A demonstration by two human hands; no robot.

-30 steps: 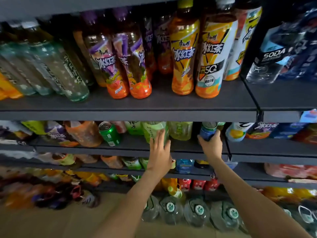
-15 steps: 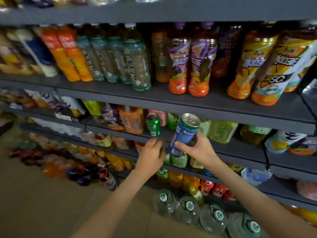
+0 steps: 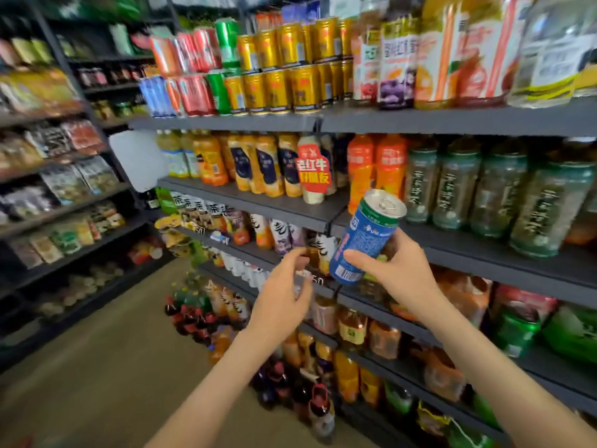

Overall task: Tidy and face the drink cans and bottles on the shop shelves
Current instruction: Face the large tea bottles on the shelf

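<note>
My right hand grips a tall blue can with a silver top, tilted to the right and held clear of the shelves at mid height. My left hand hovers just left of the can with loosely curled fingers, holding nothing. The top shelf carries stacked gold cans, red cans and green cans. Below that stand orange bottles and green tea bottles.
A red promo tag sticks out from the second shelf. Dark shelf edges run diagonally to the right. Dark cola bottles stand on the floor row. A snack rack lines the left side across a beige aisle floor.
My right hand took the blue can off the lower shelf and raised it. My left hand came off the shelf. The view swung up and left, showing the upper can shelves.
</note>
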